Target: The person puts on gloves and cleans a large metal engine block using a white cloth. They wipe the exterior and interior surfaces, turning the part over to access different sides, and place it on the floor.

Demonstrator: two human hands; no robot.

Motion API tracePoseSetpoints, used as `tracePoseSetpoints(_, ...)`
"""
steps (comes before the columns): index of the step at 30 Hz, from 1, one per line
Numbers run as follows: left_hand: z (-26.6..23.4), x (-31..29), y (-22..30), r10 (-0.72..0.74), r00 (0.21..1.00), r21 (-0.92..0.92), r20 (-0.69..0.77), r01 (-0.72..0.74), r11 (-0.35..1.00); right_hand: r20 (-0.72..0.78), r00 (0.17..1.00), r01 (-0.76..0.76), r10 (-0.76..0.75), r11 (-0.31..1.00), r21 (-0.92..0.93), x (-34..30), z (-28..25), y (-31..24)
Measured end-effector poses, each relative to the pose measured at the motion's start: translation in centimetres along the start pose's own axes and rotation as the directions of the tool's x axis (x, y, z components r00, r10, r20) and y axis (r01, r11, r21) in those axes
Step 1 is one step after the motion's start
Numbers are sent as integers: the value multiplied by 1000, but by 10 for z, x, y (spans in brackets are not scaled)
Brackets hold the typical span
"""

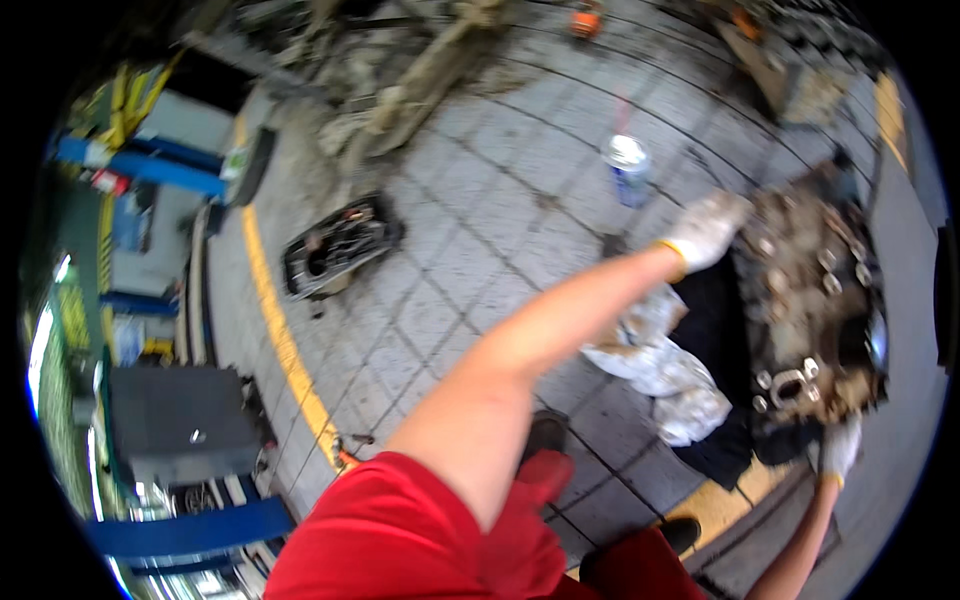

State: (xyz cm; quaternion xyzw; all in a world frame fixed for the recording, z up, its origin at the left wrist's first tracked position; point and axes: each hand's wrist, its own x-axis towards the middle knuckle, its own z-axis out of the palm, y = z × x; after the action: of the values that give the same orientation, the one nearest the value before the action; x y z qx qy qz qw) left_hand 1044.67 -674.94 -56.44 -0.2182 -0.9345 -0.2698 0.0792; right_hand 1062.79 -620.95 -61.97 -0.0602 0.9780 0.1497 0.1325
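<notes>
The left hand [712,226] and right hand [841,447] are meeting the engine part [800,290] at far-left and near edges, each grip unclear, even support probably helping.

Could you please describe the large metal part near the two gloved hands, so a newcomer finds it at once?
From the grey tiled floor, go right past the crumpled white bundle to the black material beside it. Just beyond is the metal part, left hand at its upper left, right hand at its lower end. Its grimy brown body with pale round rings sets it apart.
</notes>
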Motion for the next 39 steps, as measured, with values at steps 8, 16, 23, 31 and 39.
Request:
tracePoseSetpoints(8, -22, -2, 26, -515, 845, -626, 146, 482, 613, 33, 939, -243, 342, 592, 769, -5, -62, -32)
tracePoseSetpoints(16, -24, -1, 26, -471, 871, -659, 138, 436, 613, -15, 955, -221, 295, 746, 628, -2, -55, -25)
tracePoseSetpoints(23, -29, -2, 28, -497, 853, -617, 162, 481, 624, -35, 966, -157, 258, 685, 711, -4, -55, -29)
tracePoseSetpoints(31, -23, -2, 25, -484, 864, -635, 136, 451, 627, -181, 963, -117, 200, 914, 388, 0, -14, -6)
tracePoseSetpoints(39, -31, -2, 30, -500, 850, -636, 166, 479, 604, -56, 952, -179, 300, 696, 696, -3, -46, -23)
